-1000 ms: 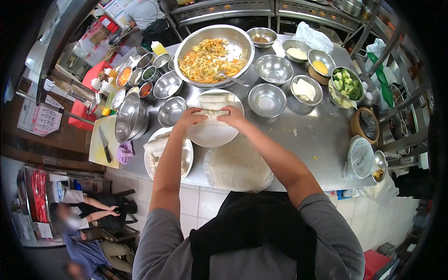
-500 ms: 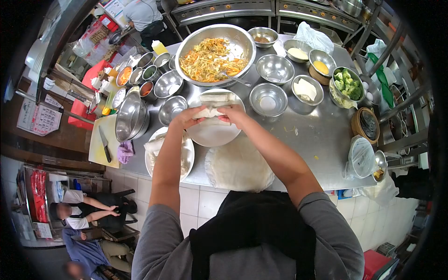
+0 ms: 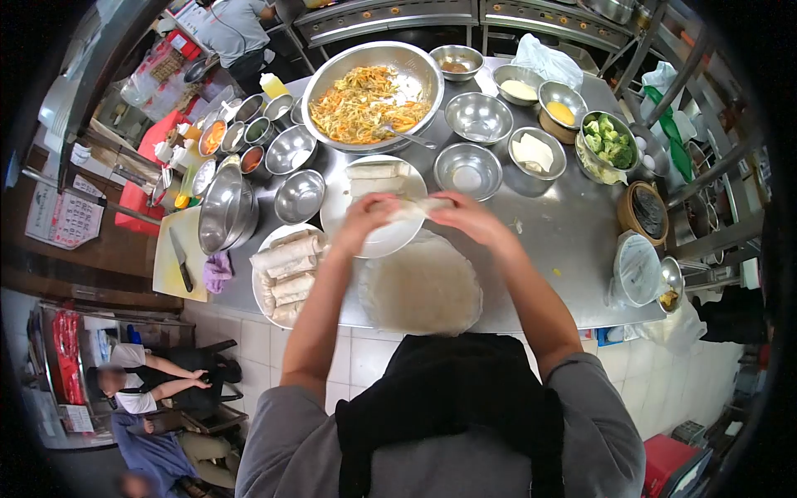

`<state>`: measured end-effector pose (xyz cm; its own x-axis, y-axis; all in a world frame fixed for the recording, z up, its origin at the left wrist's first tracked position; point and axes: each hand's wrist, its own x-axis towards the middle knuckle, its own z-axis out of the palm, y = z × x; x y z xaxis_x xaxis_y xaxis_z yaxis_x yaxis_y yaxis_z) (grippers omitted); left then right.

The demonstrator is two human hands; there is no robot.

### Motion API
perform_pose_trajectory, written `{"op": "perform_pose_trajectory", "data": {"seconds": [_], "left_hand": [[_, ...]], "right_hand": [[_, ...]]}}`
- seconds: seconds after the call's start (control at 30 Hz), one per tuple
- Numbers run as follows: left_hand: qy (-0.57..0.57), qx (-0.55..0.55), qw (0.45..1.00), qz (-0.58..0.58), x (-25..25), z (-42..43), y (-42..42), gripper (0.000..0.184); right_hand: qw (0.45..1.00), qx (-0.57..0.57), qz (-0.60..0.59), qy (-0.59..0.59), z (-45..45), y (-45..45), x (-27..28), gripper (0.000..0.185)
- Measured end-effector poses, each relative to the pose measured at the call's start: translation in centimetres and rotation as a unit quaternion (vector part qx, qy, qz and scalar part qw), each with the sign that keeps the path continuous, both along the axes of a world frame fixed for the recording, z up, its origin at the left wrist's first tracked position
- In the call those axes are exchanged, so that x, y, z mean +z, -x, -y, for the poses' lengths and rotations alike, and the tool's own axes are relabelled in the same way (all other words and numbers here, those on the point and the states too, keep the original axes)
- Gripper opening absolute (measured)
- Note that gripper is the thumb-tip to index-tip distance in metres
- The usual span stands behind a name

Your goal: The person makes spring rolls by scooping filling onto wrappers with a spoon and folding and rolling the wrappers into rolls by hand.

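Note:
Both of my hands are over the right part of a white plate [image 3: 340,224], closed on a pale, motion-blurred spring roll [image 3: 418,208] that spans between their fingers. My left hand [image 3: 371,217] grips its left end and my right hand [image 3: 466,217] its right end. Pale uncooked spring rolls [image 3: 378,171] lie side by side at the plate's far side. Below the plate, near the table's front edge, is a stack of round, thin wrappers [image 3: 422,286]. A second white plate [image 3: 259,300] at left carries several more rolls [image 3: 290,266], partly behind my left forearm.
A large steel bowl [image 3: 313,116] of shredded vegetable filling [image 3: 365,100] with a spoon [image 3: 415,139] stands beyond the plate. Several small steel bowls surround it. A knife [image 3: 180,259] lies on the cutting board [image 3: 195,286] at left; a broccoli bowl [image 3: 608,143] is at right.
Both hands have moved right across the plate with the pale roll between them. More of the rolls at the plate's far side and on the left plate show now. The view has shifted slightly.

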<state>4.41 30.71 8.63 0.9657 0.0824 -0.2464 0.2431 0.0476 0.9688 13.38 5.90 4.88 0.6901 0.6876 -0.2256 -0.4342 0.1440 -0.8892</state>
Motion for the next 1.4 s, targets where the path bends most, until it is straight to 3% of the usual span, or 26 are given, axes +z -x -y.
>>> {"op": "perform_pose_trajectory", "data": {"seconds": [0.07,0.17,0.23,0.4,0.47,0.6,0.7,0.73,0.87,0.9,1.4], "left_hand": [[-0.028,-0.043,0.997,0.061,-2.4,5.4,0.4,0.037],[0.001,-0.069,0.988,0.136,-7.3,13.3,0.0,0.032],[-0.088,-0.092,0.984,0.127,-7.0,17.4,-0.2,0.034],[-0.172,-0.125,0.968,0.131,-7.7,22.7,-1.3,0.036],[-0.235,-0.128,0.951,0.158,-7.3,23.0,-1.3,0.035],[-0.354,-0.039,0.875,0.326,-5.6,18.9,-0.9,0.026],[-0.42,0.129,0.857,0.27,-4.9,10.3,-0.7,0.014],[-0.493,0.138,0.813,0.277,-5.0,6.9,-0.5,0.014],[-0.607,-0.017,0.75,0.263,-6.2,-0.4,0.0,0.026],[-0.604,-0.05,0.76,0.236,-6.2,-0.9,0.0,0.037],[-0.587,-0.083,0.773,0.226,-6.8,-1.6,-0.5,0.046]], "right_hand": [[0.988,0.005,0.095,0.124,6.2,1.3,0.9,0.051],[0.978,-0.061,0.103,0.174,14.3,3.6,0.4,0.047],[0.963,-0.109,0.112,0.217,18.4,4.9,-0.4,0.044],[0.927,-0.146,0.126,0.322,23.1,6.8,-2.4,0.044],[0.908,-0.155,0.187,0.341,23.7,6.9,-4.4,0.047],[0.863,-0.205,0.284,0.364,23.7,8.0,-4.3,0.051],[0.795,-0.242,0.35,0.433,23.9,8.1,-3.9,0.049],[0.799,-0.247,0.339,0.431,24.0,8.1,-3.6,0.049],[0.814,-0.264,0.309,0.414,24.1,8.2,-3.1,0.046],[0.818,-0.268,0.304,0.408,24.0,8.3,-3.1,0.044],[0.824,-0.248,0.295,0.416,23.4,9.9,-3.1,0.036]]}}
